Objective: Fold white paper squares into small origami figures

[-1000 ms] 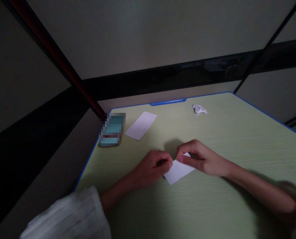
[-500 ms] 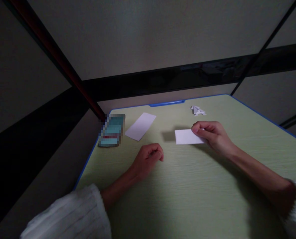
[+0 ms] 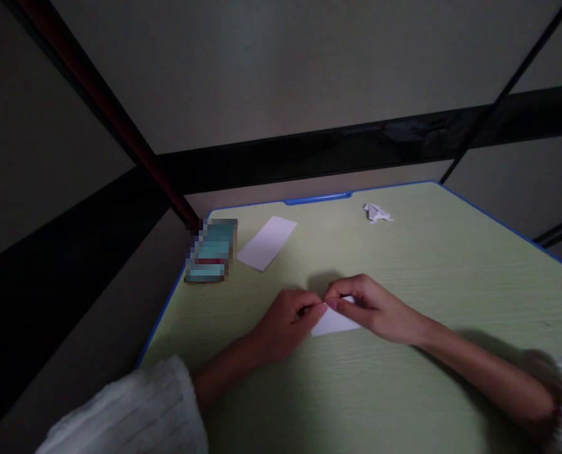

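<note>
Both hands meet at a small white sheet of paper (image 3: 333, 320) above the near middle of the table. My left hand (image 3: 287, 323) pinches its upper left corner between thumb and fingertips. My right hand (image 3: 374, 309) grips the upper edge just beside it, fingertips nearly touching the left ones. The right thumb and fingers cover part of the paper. A second white paper sheet (image 3: 267, 243) lies flat farther back, left of centre. At the back right sits a folded white paper figure (image 3: 376, 212).
A blurred-out teal rectangular thing (image 3: 210, 251) lies at the table's left edge. The pale green table (image 3: 460, 265) has a blue rim, with a blue grooved strip (image 3: 318, 198) at the back. Behind it rises a panelled wall (image 3: 309, 75) with a dark band.
My right hand has brought the paper nearer and to the left. My left hand has moved slightly right and now pinches the paper's corner too.
</note>
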The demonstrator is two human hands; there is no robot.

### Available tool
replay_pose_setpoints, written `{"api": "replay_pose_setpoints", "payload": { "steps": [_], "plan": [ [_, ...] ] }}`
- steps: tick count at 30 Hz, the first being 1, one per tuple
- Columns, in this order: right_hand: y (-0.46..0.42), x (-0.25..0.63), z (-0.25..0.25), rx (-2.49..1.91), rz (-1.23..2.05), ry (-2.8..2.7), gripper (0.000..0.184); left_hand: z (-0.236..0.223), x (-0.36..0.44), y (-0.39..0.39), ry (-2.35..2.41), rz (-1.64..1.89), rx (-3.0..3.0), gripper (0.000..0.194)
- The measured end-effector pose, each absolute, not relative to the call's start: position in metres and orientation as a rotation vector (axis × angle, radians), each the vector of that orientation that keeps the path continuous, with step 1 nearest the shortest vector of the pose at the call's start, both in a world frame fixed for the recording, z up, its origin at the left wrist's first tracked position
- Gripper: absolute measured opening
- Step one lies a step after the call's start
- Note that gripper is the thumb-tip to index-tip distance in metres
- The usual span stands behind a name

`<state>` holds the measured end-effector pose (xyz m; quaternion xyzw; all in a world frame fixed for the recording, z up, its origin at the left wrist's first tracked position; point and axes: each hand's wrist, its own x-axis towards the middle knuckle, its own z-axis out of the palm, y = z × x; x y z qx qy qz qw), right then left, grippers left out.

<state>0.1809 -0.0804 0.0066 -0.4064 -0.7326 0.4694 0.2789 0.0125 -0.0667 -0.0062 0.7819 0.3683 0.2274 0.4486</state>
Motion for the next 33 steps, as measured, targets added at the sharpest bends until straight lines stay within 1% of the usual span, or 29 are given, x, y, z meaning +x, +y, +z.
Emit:
{"api": "replay_pose_setpoints", "payload": {
  "steps": [4,8,14,20,28,33],
  "plan": [
    [-0.080,0.179,0.006,-1.045,1.397,-1.928,0.019,-0.006,0.011,-0.067,0.872,0.544,1.945,0.030],
    [-0.077,0.182,0.005,-1.005,1.539,-1.816,0.018,-0.007,0.010,-0.064,0.861,0.616,1.830,0.031],
    [-0.075,0.188,0.007,-1.026,1.570,-1.721,0.018,-0.009,0.009,-0.063,0.840,0.759,1.647,0.033],
    [-0.072,0.192,0.009,-1.079,1.603,-1.595,0.014,-0.006,0.008,-0.063,0.872,0.852,1.543,0.030],
    [-0.070,0.192,0.004,-1.004,1.622,-1.350,0.010,-0.010,0.006,-0.062,0.893,0.932,1.441,0.030],
    [-0.072,0.189,0.004,-0.929,1.618,-1.205,0.009,-0.016,0.004,-0.062,0.896,0.985,1.432,0.033]
  ]
}}
